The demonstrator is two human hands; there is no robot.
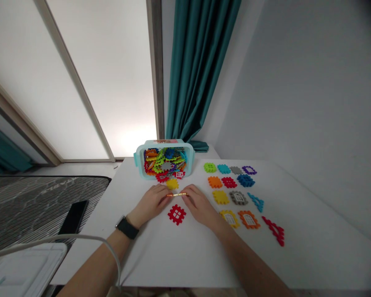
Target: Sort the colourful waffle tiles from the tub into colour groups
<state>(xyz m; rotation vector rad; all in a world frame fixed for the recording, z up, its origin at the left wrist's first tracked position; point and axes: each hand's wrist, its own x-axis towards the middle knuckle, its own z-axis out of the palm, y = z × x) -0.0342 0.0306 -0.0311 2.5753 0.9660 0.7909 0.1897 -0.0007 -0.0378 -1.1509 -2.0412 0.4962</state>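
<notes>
Both my hands rest on a white table [179,255] and pinch one thin yellow-orange toy tile [177,194] seen edge-on between them. My left hand [151,202], with a black watch on its wrist, holds the tile's left end. My right hand [198,205] holds its right end. Just below the tile, between my wrists, lies a flat red window-grid tile [177,214]. A yellow tile [172,183] and a red one [162,177] lie just past my fingers, in front of a tipped clear box [139,161] full of several coloured tiles.
Right of my hands, several tiles lie in rows: green [210,167], teal, grey, purple, orange, red, blue [245,180], yellow, and red triangle pieces [275,231]. A black phone [74,216] lies at the left table edge. A white lid [24,268] and cable sit near left.
</notes>
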